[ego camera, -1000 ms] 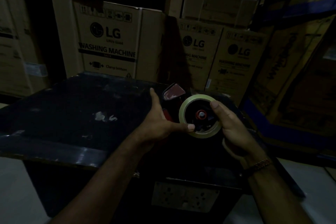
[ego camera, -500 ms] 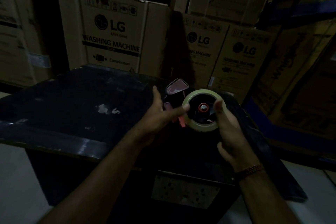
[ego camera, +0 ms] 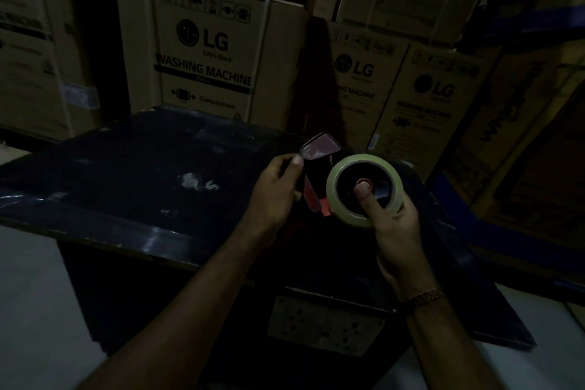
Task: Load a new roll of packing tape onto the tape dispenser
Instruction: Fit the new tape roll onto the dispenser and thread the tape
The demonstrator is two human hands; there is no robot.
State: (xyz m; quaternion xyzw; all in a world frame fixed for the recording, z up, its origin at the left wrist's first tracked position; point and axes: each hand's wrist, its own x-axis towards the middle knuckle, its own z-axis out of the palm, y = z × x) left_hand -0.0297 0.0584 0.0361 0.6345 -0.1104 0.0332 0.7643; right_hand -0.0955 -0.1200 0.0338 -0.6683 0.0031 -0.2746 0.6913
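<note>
A pale roll of packing tape (ego camera: pixel 335 199) sits on the dark hub of a red and black tape dispenser (ego camera: pixel 318 165), held above a dark box. My right hand (ego camera: pixel 392 225) grips the roll from below and the right, with the thumb pressed on the red hub centre. My left hand (ego camera: pixel 273 196) holds the dispenser's front end, thumb against its reddish flap. The dispenser's handle is hidden in the dark.
A large black box top (ego camera: pixel 126 187) lies under my hands, with a pale label (ego camera: pixel 323 329) on its near side. Stacked cardboard washing-machine cartons (ego camera: pixel 209 54) stand close behind. Pale floor (ego camera: pixel 28 310) shows at the lower left. The light is very dim.
My right thumb has moved from the roll's rim onto the hub centre. My left hand has left the roll's edge and taken the dispenser's front flap. The dispenser has risen slightly.
</note>
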